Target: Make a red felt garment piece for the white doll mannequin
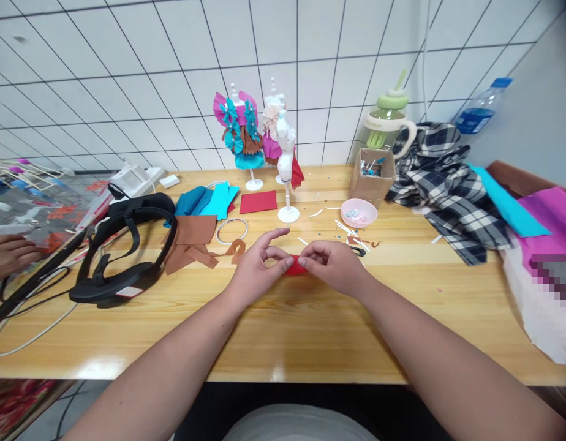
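Observation:
A small red piece of paper (296, 267) is held just over the wooden table between my two hands. My left hand (263, 263) pinches its left side with thumb and a finger, the index finger raised. On the other side my right hand (332, 264) grips it, thumb against bent fingers. Behind the hands stands a bare white mini dress form (286, 147). Another dress form (239, 131) wears a pink, teal and brown ruffled paper dress. A flat red sheet (258, 202) lies left of the bare form. Much of the held piece is covered by my fingers.
Brown paper pieces (191, 236), teal sheets (204, 199) and a black headset (127, 245) are at left. To the right are a pink bowl (359, 213), cardboard box (372, 177), green-lidded cup (388, 119) and plaid cloth (448, 184). Another person's hand (10, 256) shows at far left.

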The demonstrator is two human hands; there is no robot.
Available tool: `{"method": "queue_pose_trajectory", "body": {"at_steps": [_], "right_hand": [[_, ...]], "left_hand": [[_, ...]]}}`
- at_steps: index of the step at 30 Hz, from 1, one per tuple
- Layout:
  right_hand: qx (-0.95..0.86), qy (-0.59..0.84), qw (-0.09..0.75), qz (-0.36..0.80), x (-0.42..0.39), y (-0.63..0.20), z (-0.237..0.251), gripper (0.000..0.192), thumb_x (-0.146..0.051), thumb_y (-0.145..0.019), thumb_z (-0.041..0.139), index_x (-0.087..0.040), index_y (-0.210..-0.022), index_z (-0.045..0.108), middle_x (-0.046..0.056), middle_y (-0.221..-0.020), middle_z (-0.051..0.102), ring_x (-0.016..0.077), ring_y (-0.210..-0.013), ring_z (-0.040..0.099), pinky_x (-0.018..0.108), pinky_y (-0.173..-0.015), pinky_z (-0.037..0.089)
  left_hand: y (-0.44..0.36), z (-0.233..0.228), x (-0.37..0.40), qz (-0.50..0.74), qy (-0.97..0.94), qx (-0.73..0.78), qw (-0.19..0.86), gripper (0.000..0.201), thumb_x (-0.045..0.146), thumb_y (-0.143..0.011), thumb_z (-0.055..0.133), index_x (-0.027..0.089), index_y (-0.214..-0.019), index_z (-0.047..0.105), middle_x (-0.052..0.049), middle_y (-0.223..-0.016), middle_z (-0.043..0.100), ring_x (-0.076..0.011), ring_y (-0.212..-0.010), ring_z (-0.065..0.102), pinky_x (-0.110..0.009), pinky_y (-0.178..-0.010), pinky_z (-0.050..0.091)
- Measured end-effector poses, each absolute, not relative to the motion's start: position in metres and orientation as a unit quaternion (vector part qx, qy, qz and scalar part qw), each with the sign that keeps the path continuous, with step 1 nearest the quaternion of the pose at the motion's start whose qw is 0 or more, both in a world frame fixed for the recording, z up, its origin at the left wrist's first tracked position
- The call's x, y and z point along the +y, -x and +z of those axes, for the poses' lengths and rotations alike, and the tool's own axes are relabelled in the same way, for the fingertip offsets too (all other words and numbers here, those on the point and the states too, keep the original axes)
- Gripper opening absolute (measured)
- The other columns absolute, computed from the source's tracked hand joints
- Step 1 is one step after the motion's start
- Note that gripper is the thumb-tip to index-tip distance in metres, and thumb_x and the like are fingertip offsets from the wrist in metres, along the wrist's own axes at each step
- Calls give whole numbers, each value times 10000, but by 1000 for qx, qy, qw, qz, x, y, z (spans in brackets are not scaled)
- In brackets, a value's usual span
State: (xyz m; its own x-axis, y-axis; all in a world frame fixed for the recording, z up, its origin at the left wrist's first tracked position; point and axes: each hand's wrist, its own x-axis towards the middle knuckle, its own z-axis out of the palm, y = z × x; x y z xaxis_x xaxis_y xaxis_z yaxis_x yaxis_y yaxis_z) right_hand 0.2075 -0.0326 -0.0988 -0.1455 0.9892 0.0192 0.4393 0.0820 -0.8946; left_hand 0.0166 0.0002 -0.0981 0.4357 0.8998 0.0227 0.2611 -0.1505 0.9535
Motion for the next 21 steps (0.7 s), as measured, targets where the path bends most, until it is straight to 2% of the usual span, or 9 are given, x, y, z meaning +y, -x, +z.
{"method": "queue_pose_trajectory", "body": {"at_steps": [10,13,15,18,21], "right_hand": [[-632,569,350,393,-31,-210,-100,168,-331,-821,589,-187,-775,662,-21,-607,603,106,-540,504,229,-512,368],[-662,550,374,345,-31,-210,-100,217,-307,-799,636,-199,-983,682,15,-810,692,126,-651,576,240,-573,415],[-699,539,379,278,-31,-210,-100,248,-263,-791,658,-218,-1034,684,24,-907,709,140,-742,602,255,-650,432],[-739,539,337,225,-30,-211,-100,95,-211,-814,627,-217,-863,709,11,-811,703,144,-743,590,269,-684,415],[-736,559,311,222,-27,-214,-103,73,-192,-792,625,-211,-785,695,-3,-735,678,135,-668,561,260,-614,386]], "left_hand": [[-14,-96,2,320,-721,415,454,576,314,-809,678,207,-1338,476,-20,-835,724,-183,-853,682,-330,-871,486],[-13,-94,3,318,-751,435,381,567,267,-802,678,234,-1333,483,7,-812,734,-178,-851,688,-351,-937,461],[-12,-94,3,314,-774,441,329,560,253,-806,668,256,-1335,483,18,-818,742,-183,-864,691,-364,-952,453],[-14,-96,1,296,-807,424,286,539,263,-826,644,252,-1340,479,4,-859,750,-212,-955,683,-394,-971,447],[-15,-99,3,303,-819,404,272,592,301,-829,647,238,-1378,436,-43,-1002,729,-240,-1089,630,-425,-1005,424]]}}
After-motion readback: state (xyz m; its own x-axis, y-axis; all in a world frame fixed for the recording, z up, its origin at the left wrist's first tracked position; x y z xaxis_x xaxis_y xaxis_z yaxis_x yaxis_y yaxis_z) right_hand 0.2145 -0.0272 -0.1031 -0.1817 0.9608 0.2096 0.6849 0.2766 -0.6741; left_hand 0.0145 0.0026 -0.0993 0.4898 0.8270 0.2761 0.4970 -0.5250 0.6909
